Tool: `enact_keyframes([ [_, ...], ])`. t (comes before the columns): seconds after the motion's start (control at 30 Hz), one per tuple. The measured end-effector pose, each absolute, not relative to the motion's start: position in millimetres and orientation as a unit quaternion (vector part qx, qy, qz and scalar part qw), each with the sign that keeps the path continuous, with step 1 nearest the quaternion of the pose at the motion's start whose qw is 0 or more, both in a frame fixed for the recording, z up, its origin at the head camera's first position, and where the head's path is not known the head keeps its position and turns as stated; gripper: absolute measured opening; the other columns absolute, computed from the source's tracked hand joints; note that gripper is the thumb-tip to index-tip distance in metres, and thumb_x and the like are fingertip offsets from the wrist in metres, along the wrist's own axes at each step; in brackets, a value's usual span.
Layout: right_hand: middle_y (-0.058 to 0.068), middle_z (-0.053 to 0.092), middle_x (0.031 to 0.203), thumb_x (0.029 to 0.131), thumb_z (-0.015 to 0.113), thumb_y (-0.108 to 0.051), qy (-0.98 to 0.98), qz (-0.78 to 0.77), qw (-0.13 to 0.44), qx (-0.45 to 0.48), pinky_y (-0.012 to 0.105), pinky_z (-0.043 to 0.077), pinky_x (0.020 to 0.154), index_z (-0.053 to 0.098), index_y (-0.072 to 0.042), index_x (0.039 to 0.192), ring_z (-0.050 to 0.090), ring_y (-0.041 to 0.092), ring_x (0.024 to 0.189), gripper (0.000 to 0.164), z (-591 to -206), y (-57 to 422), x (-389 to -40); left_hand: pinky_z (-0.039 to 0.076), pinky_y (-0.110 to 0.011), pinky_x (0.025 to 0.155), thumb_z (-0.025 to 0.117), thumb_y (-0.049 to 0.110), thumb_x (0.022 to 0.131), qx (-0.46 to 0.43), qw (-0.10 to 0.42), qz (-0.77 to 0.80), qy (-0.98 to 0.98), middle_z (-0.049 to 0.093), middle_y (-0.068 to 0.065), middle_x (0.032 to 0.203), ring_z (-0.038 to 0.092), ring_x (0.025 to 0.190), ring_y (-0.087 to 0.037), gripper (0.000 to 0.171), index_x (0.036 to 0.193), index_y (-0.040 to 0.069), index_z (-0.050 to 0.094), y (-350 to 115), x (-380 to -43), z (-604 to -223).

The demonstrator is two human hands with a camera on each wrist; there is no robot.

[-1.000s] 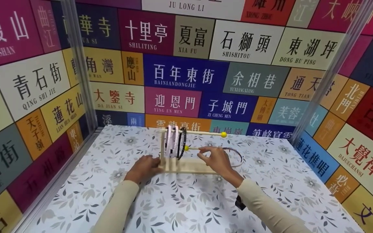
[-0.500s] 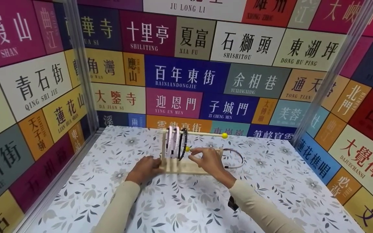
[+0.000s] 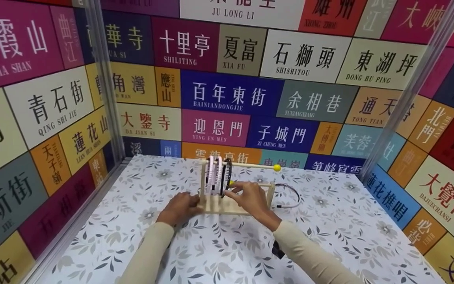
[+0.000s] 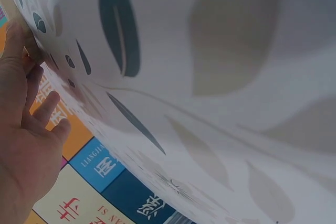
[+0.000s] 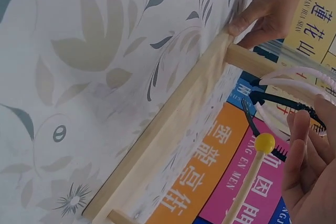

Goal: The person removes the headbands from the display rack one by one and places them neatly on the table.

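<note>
A wooden headband rack (image 3: 231,207) stands on the table, with two arms tipped by yellow balls. Pale pink headbands (image 3: 210,177) hang on its upper arm at the left, and dark toothed headbands hang beside them. My left hand (image 3: 179,208) holds the left end of the rack's base, its thumb on the wood in the right wrist view. With thumb and fingers my right hand (image 3: 250,198) pinches a black headband (image 5: 283,100) near its lower end. Close to these fingers is the yellow ball (image 5: 264,143) of the lower arm.
A pale headband with a dark patterned edge (image 3: 299,197) hangs at the rack's right end. The upper arm's yellow ball (image 3: 277,167) sticks out to the right. A leaf-patterned cloth (image 3: 211,252) covers the table, and walls with coloured lettered panels (image 3: 231,94) enclose it.
My right hand has moved left along the lower arm from its middle, past the yellow ball, to the black headband. My left hand stays at the rack's left end.
</note>
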State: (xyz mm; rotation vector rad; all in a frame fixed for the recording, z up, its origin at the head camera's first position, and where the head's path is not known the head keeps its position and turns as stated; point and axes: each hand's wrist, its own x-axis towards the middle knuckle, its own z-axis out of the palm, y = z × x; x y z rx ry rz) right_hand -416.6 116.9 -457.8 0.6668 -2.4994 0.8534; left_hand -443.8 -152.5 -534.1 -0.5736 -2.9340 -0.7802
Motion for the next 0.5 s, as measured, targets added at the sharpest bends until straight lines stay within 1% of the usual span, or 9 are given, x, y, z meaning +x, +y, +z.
enact_keyframes([
  [0.13, -0.001, 0.08, 0.091, 0.09, 0.081, -0.043, -0.898, 0.307, 0.214, 0.233, 0.025, 0.047, 0.042, 0.081, -0.019, 0.108, 0.056, -0.004, 0.042, 0.03, -457.6, 115.3, -415.9, 0.055, -0.041, 0.083, 0.079, 0.031, 0.092, -0.191, 0.032, -0.257, -0.947, 0.067, 0.0, 0.096, 0.061, 0.085, -0.018, 0.026, 0.114, 0.017, 0.074, -152.9, -445.8, -535.9],
  [0.27, 0.002, 0.08, 0.089, 0.091, 0.08, -0.041, -0.894, 0.317, 0.211, 0.235, 0.027, 0.047, 0.042, 0.081, -0.018, 0.108, 0.056, -0.001, 0.041, 0.028, -456.6, 114.1, -415.9, 0.054, -0.041, 0.082, 0.079, 0.031, 0.092, -0.196, 0.035, -0.256, -0.946, 0.067, 0.001, 0.094, 0.06, 0.084, -0.018, 0.025, 0.112, 0.017, 0.074, -153.8, -447.4, -537.7],
  [0.37, 0.002, 0.079, 0.086, 0.092, 0.079, -0.041, -0.896, 0.318, 0.205, 0.234, 0.028, 0.046, 0.04, 0.081, -0.019, 0.107, 0.057, 0.001, 0.041, 0.026, -456.4, 114.0, -417.0, 0.054, -0.041, 0.081, 0.079, 0.032, 0.093, -0.197, 0.031, -0.253, -0.947, 0.066, 0.002, 0.093, 0.06, 0.083, -0.017, 0.023, 0.11, 0.018, 0.074, -154.1, -448.5, -538.7],
  [0.5, -0.001, 0.079, 0.082, 0.094, 0.078, -0.034, -0.894, 0.321, 0.205, 0.235, 0.027, 0.044, 0.038, 0.08, -0.017, 0.106, 0.059, 0.003, 0.041, 0.021, -457.5, 115.5, -418.6, 0.054, -0.041, 0.079, 0.078, 0.033, 0.093, -0.203, 0.032, -0.252, -0.946, 0.064, 0.002, 0.091, 0.059, 0.082, -0.017, 0.021, 0.107, 0.018, 0.073, -154.7, -446.8, -537.6],
])
